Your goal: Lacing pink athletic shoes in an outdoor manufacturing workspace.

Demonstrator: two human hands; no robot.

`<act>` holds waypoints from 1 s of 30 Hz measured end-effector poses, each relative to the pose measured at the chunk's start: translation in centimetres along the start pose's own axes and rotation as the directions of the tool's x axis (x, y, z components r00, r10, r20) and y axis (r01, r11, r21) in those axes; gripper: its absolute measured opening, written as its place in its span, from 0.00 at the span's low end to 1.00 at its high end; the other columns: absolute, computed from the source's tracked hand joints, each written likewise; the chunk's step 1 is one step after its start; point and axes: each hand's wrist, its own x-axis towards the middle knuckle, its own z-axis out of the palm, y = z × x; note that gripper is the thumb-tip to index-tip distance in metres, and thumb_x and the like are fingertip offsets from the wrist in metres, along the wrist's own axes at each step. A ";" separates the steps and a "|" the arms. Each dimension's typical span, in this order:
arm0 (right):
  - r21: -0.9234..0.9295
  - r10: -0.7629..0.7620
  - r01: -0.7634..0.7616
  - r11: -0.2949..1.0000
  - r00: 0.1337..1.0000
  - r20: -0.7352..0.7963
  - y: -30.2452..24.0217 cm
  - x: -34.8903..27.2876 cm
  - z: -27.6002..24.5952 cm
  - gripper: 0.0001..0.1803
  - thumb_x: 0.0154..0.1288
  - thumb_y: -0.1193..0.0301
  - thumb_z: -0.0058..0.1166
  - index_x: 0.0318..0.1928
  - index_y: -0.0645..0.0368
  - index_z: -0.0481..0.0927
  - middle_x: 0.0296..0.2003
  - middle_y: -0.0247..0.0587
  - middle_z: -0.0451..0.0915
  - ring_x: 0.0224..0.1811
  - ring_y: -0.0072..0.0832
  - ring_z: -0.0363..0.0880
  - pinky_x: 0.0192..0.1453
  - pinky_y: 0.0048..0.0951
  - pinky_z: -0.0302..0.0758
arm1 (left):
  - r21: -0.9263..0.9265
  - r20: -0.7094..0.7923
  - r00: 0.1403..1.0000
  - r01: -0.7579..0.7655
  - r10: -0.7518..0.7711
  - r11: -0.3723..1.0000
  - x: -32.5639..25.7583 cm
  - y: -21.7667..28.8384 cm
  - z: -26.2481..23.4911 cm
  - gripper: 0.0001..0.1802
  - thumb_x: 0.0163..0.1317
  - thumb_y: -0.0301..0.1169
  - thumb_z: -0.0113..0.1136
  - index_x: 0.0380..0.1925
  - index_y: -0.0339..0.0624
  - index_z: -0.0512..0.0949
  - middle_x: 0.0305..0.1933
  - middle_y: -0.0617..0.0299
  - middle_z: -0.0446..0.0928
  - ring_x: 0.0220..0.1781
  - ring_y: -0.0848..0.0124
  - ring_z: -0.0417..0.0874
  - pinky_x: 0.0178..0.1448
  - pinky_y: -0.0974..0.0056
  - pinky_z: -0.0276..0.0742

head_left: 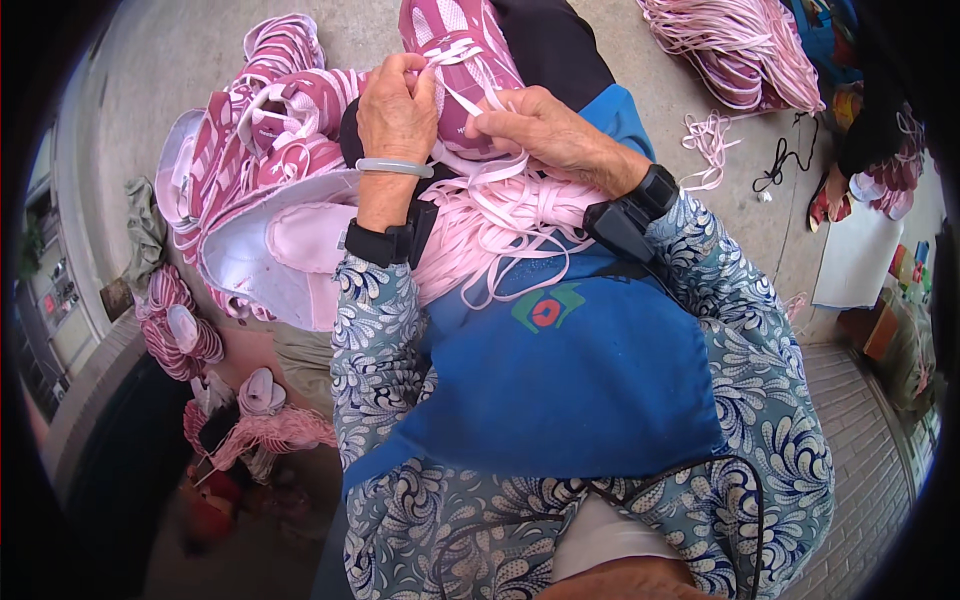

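Observation:
A pink and white shoe upper point(440, 20) rests across my lap at the top of the view, with pale laces threaded in a few crossings near its middle. My left hand point(397, 108) lies at its left edge, thumb and fingers pinched together on the lace by the eyelets. On the other side my right hand point(552, 132) grips a pale pink flat shoelace, thumb over bent fingers, with a length drawn up toward the eyelets. Just below both hands, a loose heap of pink shoelaces point(505, 220) lies on my blue apron point(570, 400).
Many stacked pink and white shoe uppers point(290, 110) lie to the left, a large pale-lined one point(235, 250) nearest my left forearm. A big bundle of pink laces point(740, 45) sits on the floor at far right. Loose laces point(708, 145) and a black cord point(780, 165) lie nearby.

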 end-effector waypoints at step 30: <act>-0.726 -0.324 0.487 0.485 0.872 0.368 -0.9 0.2 5.0 0.08 0.59 0.75 0.46 0.30 0.69 0.73 0.24 0.58 0.75 0.26 0.52 0.75 0.29 0.44 0.71 | -0.492 0.690 0.721 0.528 -0.059 0.692 -2.6 0.2 -4.0 0.19 0.66 0.42 0.50 0.36 0.33 0.78 0.30 0.63 0.76 0.33 0.78 0.76 0.39 0.75 0.70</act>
